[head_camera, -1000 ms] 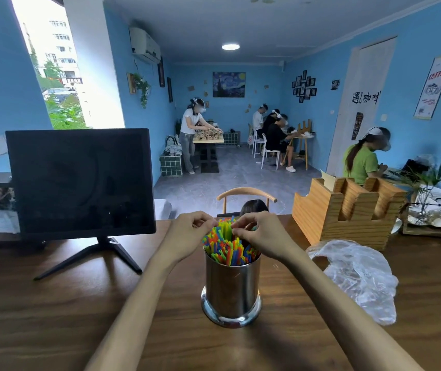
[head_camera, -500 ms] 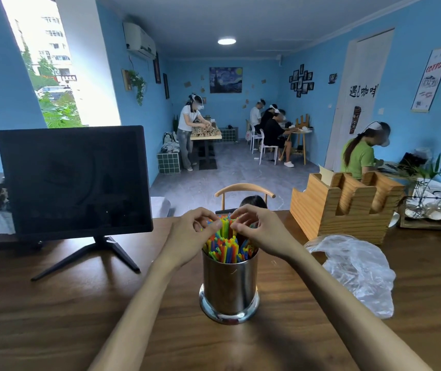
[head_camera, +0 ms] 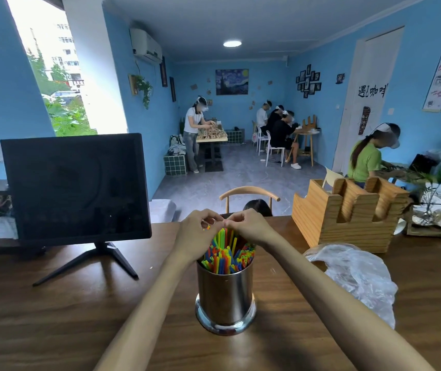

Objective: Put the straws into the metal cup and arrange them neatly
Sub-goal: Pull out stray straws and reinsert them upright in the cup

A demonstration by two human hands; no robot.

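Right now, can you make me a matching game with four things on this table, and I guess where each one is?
Things:
1. metal cup
2. black monitor
3. plastic bag
4. wooden holder

Places:
A. crumpled on the table to the right of the cup
B. on its stand at the left side of the table
C. in the middle, between the person's arms, full of coloured straws
D. at the far right of the table, behind the bag

Pairs: 1-C, 2-B, 3-A, 4-D
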